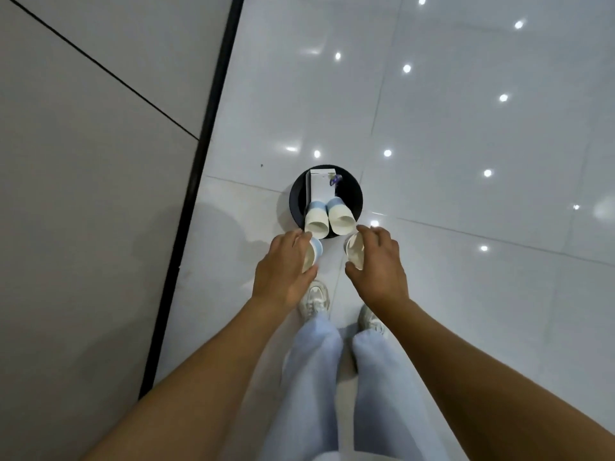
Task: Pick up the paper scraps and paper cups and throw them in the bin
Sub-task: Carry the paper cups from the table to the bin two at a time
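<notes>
Clearly the dropping step is in hand. Seen from the head camera, the person stands over a round black bin [294,207] on the glossy white tiled floor [466,128], with a grey wall [83,161] to the left. The left hand [283,264] grasps a paper cup [314,252] with a blue band, fingers curled round its side; the right hand [379,257] likewise grasps a second cup [354,249], its mouth turned toward the camera. Both held cups hover at the near edge of the bin, just beside each other. Two more blue-and-white cups [327,216] already lie side by side inside the bin, against a white carton [322,184] at its far side, with a small purple scrap [335,180] next to it. No paper scraps show on the floor.

Judging from this, the next move calls for carrying both hands slightly farther over the opening, then letting go, so that neither cup bounces off the near rim or off the cups piled inside.
</notes>
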